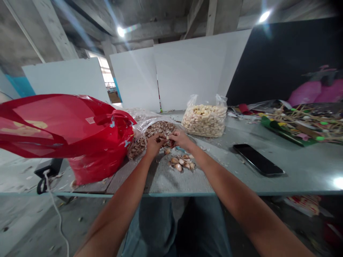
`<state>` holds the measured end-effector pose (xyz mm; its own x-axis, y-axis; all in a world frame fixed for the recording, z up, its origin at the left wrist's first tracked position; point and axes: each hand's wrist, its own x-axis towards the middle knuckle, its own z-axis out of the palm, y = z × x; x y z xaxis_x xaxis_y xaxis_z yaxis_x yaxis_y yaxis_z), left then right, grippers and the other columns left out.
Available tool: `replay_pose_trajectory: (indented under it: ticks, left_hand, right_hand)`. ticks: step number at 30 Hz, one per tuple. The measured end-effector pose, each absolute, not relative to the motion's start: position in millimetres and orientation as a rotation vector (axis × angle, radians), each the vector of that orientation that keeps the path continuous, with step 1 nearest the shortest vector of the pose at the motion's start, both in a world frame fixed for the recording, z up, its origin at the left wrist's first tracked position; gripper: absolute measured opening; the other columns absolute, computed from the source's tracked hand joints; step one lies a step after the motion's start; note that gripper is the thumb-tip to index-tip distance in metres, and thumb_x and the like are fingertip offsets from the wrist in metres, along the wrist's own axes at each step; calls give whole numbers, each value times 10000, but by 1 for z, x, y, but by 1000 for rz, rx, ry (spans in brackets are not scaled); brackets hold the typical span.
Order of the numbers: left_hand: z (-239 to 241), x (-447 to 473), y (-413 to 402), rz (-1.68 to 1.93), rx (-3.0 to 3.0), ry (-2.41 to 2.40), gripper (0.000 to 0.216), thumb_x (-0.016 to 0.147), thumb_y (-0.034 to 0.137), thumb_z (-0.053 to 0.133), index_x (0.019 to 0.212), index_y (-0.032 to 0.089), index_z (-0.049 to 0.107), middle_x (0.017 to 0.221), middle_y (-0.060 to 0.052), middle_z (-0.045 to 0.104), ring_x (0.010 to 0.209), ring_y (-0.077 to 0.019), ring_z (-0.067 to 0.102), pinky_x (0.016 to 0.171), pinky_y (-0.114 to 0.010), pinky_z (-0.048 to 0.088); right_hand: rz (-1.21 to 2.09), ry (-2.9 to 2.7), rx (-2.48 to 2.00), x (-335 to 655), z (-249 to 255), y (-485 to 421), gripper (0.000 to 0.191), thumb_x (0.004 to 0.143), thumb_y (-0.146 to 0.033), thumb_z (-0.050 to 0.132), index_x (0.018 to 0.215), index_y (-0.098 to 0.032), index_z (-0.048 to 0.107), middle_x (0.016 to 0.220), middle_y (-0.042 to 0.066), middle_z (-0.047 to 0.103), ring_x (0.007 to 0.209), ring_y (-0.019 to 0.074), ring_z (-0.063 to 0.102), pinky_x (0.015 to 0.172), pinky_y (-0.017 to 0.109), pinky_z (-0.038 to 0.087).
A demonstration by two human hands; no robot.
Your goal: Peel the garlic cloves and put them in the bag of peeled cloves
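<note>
My left hand (155, 143) and my right hand (181, 139) meet above the table, fingertips pinched together on a small garlic clove (168, 137), mostly covered by the fingers. Whether the right fingers also hold a small tool cannot be made out. Just below the hands lies a small pile of unpeeled garlic cloves (179, 167), with a single clove (167, 151) apart to its left. Behind my hands, an open clear plastic bag is heaped with brown garlic skins (162, 127). A clear bag of peeled garlic cloves (205, 123) stands beyond my right hand.
A large red bag (99, 142) stands at the left, beside a black box (48, 167) with a white cable. On the right lie a black phone (257, 160) and a heap of thin sticks (308, 121) on green wrapping. White panels (198, 67) rise behind the table.
</note>
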<state>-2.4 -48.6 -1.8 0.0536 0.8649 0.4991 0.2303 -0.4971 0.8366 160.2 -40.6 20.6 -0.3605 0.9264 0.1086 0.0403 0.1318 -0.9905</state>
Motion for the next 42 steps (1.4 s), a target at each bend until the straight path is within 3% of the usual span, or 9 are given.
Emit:
replay_pose_trajectory:
  ticks: [11,15,17,21,27,30,36,39,42]
  left_hand:
    - [-9,-5,-42,1396,1858,1126,178,721,327,684,771,181,595,520,47,515,473,-99,480,493,-215,352]
    - [-8,-3,-44,1492,1835,1086,276,690,346,729,825,183,552,682,27,574,522,-81,489,506,-202,374]
    - [-6,-1,-46,1532,1798,1062,326,684,375,737,828,188,513,730,26,573,516,-69,474,493,-195,369]
    - [-5,0,-50,1524,1764,1064,317,790,459,616,736,195,450,561,65,442,443,-67,400,451,-196,310]
    - [-7,1,-50,1419,1972,1136,382,785,439,600,574,178,417,519,53,372,507,-77,351,501,-211,278]
    - [-7,0,-50,1411,1986,1179,391,776,452,600,558,178,425,515,52,375,520,-83,354,513,-217,276]
    - [-10,-6,-45,1480,1941,1293,515,864,528,462,488,177,447,453,29,412,467,-95,390,501,-235,288]
    - [-13,-8,-40,1527,1852,1328,509,912,517,366,570,174,523,475,15,470,457,-102,427,495,-229,317]
    - [-14,-9,-38,1459,1887,1275,334,889,452,456,822,172,625,563,20,542,494,-106,462,508,-216,350]
  right_hand:
    - [1401,-1547,-965,162,20,-41,167,757,-316,620,657,-202,549,547,-19,561,485,129,546,560,308,542]
    - [1364,-1507,-946,161,25,-42,160,755,-286,615,649,-193,539,522,-26,554,463,118,534,502,274,529]
    - [1293,-1534,-970,165,34,-44,163,753,-258,617,634,-186,533,508,-30,557,445,109,530,472,252,518]
    - [1090,-1505,-955,193,67,-41,128,756,-215,629,666,-158,559,527,-15,598,440,99,561,453,213,516]
    - [621,-1101,-1002,260,124,12,101,777,-136,638,710,-118,565,571,21,624,440,83,584,465,208,539]
    - [600,-989,-1024,280,145,40,128,787,-81,627,709,-124,535,551,-2,590,448,77,586,503,220,553]
    - [678,-1211,-1005,265,159,24,59,849,-160,607,874,-107,595,660,40,650,447,76,585,476,223,534]
    - [836,-1514,-1028,239,150,0,118,807,-206,672,823,-94,637,642,68,674,442,92,591,444,204,512]
    - [974,-1917,-1090,215,131,-14,153,698,-225,768,698,-105,671,581,60,679,434,100,588,418,182,485]
